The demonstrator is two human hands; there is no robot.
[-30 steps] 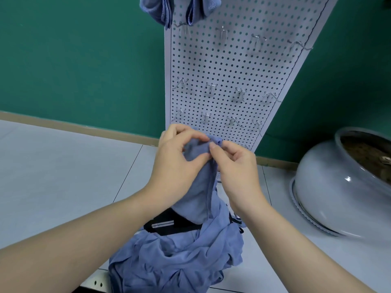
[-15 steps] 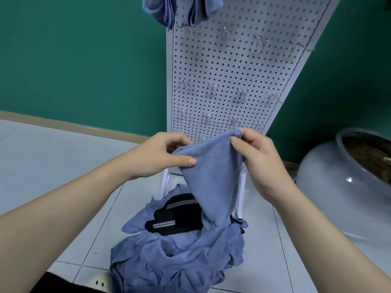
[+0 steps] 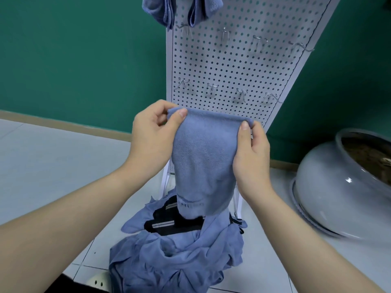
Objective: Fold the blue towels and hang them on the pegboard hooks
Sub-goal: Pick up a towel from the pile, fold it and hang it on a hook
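Left hand [image 3: 151, 132] and right hand [image 3: 251, 153] each pinch a top corner of the blue towel [image 3: 203, 161]; its lower edge hides the pegboard [image 3: 239, 66] foot behind them.

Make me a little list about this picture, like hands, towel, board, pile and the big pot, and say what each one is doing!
left hand: pinches the left top corner of the held towel
right hand: pinches the right top corner
held towel: blue, hangs down flat in front of the pegboard
pegboard: white, leans against the green wall, many bare hooks
hung towels: two blue ones at the board's top left
towel pile: crumpled blue towels on the floor over something black
big pot: grey, on the floor at the right
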